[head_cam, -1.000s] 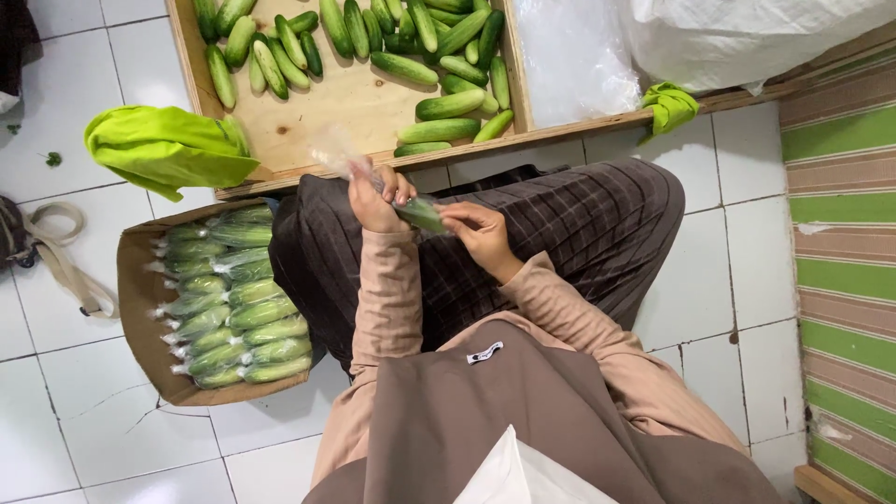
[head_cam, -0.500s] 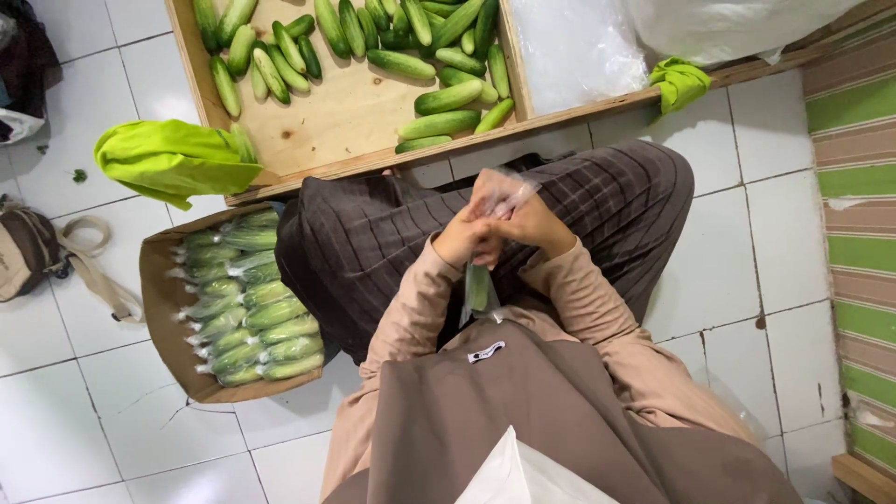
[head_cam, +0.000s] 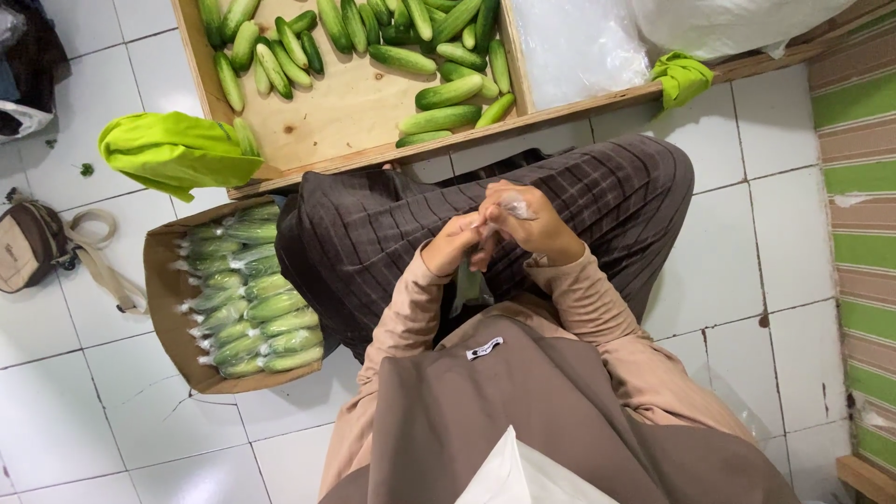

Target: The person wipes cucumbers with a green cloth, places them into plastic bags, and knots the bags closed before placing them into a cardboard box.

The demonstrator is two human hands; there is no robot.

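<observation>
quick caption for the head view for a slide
Both hands, left hand and right hand, pinch the top of a clear bag holding a cucumber, beside a box of bagged cucumbers.

The light is bright and even, shadows are soft, the white floor tiles (head_cam: 56, 411) shine a little, and everything looks sharp.

A green cucumber in a thin clear plastic bag (head_cam: 469, 280) hangs upright above the dark checked skirt (head_cam: 373, 233), its lower end toward the person's chest. The bag's crumpled, twisted neck (head_cam: 509, 209) sits higher, bunched into a glossy knot just above the skirt.
</observation>
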